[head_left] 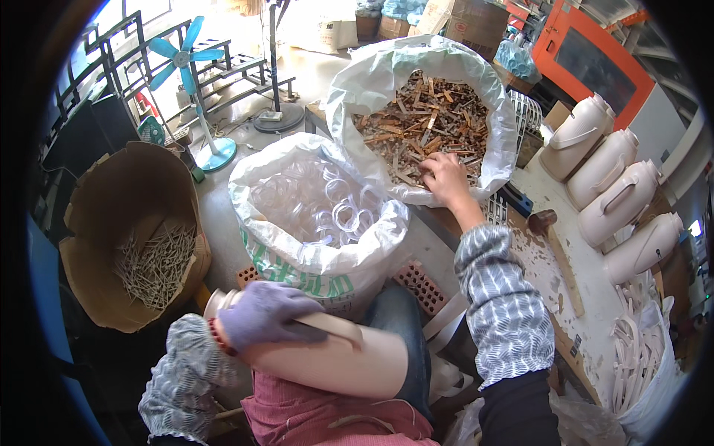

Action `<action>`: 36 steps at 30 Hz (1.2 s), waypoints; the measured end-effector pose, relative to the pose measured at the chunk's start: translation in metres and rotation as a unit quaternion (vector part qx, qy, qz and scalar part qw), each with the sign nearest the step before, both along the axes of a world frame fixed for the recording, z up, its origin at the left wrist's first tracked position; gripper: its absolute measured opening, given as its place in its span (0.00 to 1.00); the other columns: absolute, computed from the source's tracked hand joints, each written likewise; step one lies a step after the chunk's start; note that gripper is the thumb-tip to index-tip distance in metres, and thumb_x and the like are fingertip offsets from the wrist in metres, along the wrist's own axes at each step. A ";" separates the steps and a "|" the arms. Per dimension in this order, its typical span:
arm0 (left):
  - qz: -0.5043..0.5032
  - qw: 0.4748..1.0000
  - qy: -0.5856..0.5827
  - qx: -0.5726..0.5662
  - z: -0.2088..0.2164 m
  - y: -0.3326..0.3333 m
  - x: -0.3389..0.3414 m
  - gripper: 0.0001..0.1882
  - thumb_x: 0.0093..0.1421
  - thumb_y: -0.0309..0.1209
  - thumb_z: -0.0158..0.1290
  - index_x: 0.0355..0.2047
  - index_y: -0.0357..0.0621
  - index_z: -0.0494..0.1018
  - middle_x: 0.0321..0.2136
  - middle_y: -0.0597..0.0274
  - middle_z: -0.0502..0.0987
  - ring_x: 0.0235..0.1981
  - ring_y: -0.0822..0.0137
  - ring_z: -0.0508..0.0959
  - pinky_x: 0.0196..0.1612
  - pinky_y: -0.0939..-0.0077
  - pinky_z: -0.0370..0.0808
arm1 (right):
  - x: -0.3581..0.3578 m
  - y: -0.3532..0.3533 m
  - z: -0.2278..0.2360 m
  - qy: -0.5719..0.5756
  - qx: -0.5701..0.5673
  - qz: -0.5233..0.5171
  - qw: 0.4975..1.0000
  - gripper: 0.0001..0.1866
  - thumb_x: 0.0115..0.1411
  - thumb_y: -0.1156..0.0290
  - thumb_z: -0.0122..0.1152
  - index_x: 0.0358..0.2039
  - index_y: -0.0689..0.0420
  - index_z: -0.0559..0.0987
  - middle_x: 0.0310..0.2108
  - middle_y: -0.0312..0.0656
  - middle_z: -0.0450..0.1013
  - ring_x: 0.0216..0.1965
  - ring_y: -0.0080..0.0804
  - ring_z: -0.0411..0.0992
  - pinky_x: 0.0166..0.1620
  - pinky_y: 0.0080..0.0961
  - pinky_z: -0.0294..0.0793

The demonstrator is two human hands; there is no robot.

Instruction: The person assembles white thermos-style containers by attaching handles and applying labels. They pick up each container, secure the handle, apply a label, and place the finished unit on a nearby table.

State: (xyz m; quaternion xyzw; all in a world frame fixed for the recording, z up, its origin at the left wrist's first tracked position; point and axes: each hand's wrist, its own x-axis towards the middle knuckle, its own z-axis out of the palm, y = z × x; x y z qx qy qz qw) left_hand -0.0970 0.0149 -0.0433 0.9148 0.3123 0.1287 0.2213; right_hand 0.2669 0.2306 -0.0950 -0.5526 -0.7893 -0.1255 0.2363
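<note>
Right fingers (pixel 436 161) curled over brown strips (pixel 430 119)

Motion blur softens the outlines of the gloved left hand (pixel 271 316) and the thermos flask (pixel 346 368); the hand conceals part of the flask. The right hand (pixel 448 182) hides the strips (pixel 424 115) directly beneath; its grip is indeterminable. The lower edge crops the pink garment (pixel 320 416).

Left hand (pixel 271 316) gloved, curled | right hand (pixel 448 181) bare, extended forward
</note>
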 end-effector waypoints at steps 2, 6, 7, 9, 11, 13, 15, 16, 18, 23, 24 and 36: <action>0.145 0.985 -0.082 -0.046 -0.006 -0.010 -0.024 0.17 0.53 0.38 0.64 0.40 0.40 0.79 0.27 0.57 0.80 0.28 0.66 0.80 0.34 0.74 0.76 | -0.011 0.005 0.016 -0.037 -0.047 -0.050 0.997 0.08 0.52 0.61 0.64 0.32 0.45 0.85 0.41 0.32 0.76 0.46 0.38 0.68 0.51 0.33 0.68; 0.271 0.866 -0.194 -0.372 -0.007 -0.022 -0.020 0.15 0.61 0.34 0.57 0.43 0.34 0.77 0.28 0.63 0.79 0.28 0.75 0.76 0.33 0.78 0.75 | 0.021 0.017 0.019 0.121 -0.007 -0.004 0.993 0.09 0.53 0.58 0.64 0.29 0.46 0.86 0.42 0.31 0.76 0.50 0.40 0.66 0.51 0.35 0.67; 0.252 0.876 -0.144 -0.385 -0.012 -0.027 -0.014 0.17 0.62 0.36 0.56 0.44 0.35 0.77 0.28 0.62 0.79 0.29 0.75 0.76 0.34 0.78 0.75 | 0.015 0.014 0.022 0.098 0.075 0.014 0.992 0.11 0.56 0.60 0.63 0.29 0.53 0.84 0.35 0.35 0.78 0.42 0.33 0.71 0.44 0.29 0.71; 0.203 0.886 -0.064 -0.411 -0.042 -0.037 -0.007 0.18 0.63 0.40 0.55 0.46 0.39 0.77 0.29 0.61 0.79 0.30 0.75 0.76 0.37 0.77 0.74 | -0.010 -0.007 0.042 0.262 -0.096 0.050 0.959 0.11 0.58 0.62 0.62 0.30 0.57 0.82 0.30 0.36 0.77 0.34 0.28 0.72 0.38 0.25 0.71; 0.162 0.880 0.004 -0.447 -0.057 -0.040 0.008 0.18 0.64 0.43 0.53 0.45 0.43 0.78 0.30 0.59 0.79 0.33 0.72 0.77 0.41 0.75 0.73 | -0.035 -0.036 0.035 0.383 -0.198 0.136 0.892 0.10 0.62 0.67 0.60 0.30 0.61 0.79 0.21 0.35 0.75 0.23 0.19 0.70 0.29 0.18 0.68; 0.137 0.940 -0.016 -0.312 -0.076 -0.039 0.006 0.17 0.63 0.43 0.54 0.43 0.44 0.78 0.36 0.52 0.80 0.38 0.59 0.79 0.44 0.68 0.75 | -0.062 -0.088 0.029 0.407 -0.317 0.202 0.832 0.06 0.62 0.72 0.60 0.34 0.62 0.79 0.23 0.31 0.73 0.25 0.16 0.67 0.29 0.16 0.66; 0.164 0.975 -0.115 -0.100 -0.078 -0.038 0.017 0.22 0.58 0.49 0.55 0.45 0.46 0.76 0.38 0.50 0.79 0.40 0.51 0.79 0.43 0.61 0.75 | -0.081 -0.139 0.014 0.489 -0.468 0.204 0.707 0.15 0.60 0.74 0.61 0.47 0.61 0.74 0.29 0.33 0.72 0.26 0.15 0.67 0.29 0.13 0.66; 0.181 0.971 -0.139 -0.077 -0.080 -0.036 0.021 0.24 0.57 0.48 0.57 0.46 0.44 0.74 0.37 0.49 0.78 0.39 0.51 0.79 0.43 0.62 0.75 | -0.088 -0.162 0.011 0.495 -0.509 0.222 0.668 0.23 0.58 0.75 0.63 0.53 0.59 0.70 0.32 0.35 0.74 0.28 0.16 0.70 0.30 0.12 0.68; 0.220 0.957 -0.186 -0.036 -0.068 -0.042 0.026 0.25 0.52 0.36 0.65 0.48 0.41 0.73 0.40 0.53 0.77 0.37 0.57 0.79 0.40 0.70 0.76 | -0.107 -0.190 0.002 0.489 -0.553 0.244 0.630 0.25 0.58 0.76 0.62 0.55 0.58 0.68 0.33 0.36 0.74 0.29 0.16 0.71 0.30 0.13 0.69; 0.138 0.950 -0.224 0.166 -0.079 -0.049 0.008 0.22 0.52 0.33 0.62 0.47 0.45 0.71 0.43 0.53 0.75 0.40 0.53 0.78 0.41 0.63 0.76 | -0.133 -0.211 -0.007 0.417 -0.635 0.308 0.573 0.12 0.59 0.77 0.59 0.44 0.62 0.78 0.35 0.36 0.76 0.36 0.18 0.71 0.41 0.18 0.72; 0.142 0.948 -0.224 0.173 -0.073 -0.052 0.008 0.21 0.53 0.30 0.59 0.48 0.46 0.71 0.43 0.54 0.75 0.41 0.55 0.78 0.42 0.64 0.76 | -0.132 -0.213 -0.006 0.396 -0.632 0.311 0.589 0.10 0.59 0.76 0.59 0.42 0.63 0.79 0.35 0.35 0.76 0.36 0.18 0.71 0.41 0.18 0.71; 0.150 0.965 -0.206 -0.062 -0.080 -0.071 -0.004 0.24 0.51 0.30 0.63 0.49 0.40 0.73 0.36 0.57 0.78 0.41 0.60 0.78 0.43 0.68 0.75 | -0.146 -0.258 -0.008 0.046 -0.154 0.342 0.926 0.11 0.46 0.72 0.69 0.32 0.58 0.79 0.25 0.39 0.71 0.28 0.37 0.70 0.34 0.29 0.73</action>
